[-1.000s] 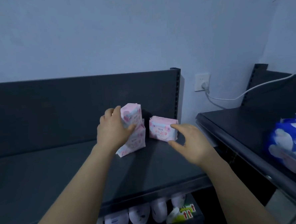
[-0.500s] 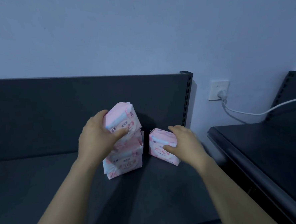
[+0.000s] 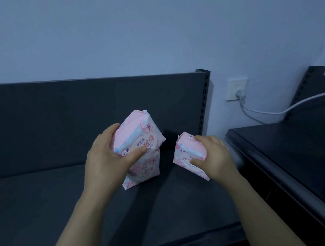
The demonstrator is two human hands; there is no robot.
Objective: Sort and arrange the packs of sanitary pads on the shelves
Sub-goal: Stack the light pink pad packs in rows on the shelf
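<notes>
Stacking step: your left hand [image 3: 107, 162] grips the upper pink pad pack [image 3: 139, 135] of 2; your right hand [image 3: 215, 157] grips 1 separate pink pack [image 3: 186, 155]. Next: align both on the shelf [image 3: 48, 196].

Tilted pink packs [image 3: 139, 137] on dark shelf [image 3: 38, 197]

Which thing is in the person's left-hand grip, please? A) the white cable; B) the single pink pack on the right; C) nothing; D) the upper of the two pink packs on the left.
D: the left-hand grip curls round the upper pink pack, above the lower pink pack, while the right-hand grip holds the single pink pack.
</notes>
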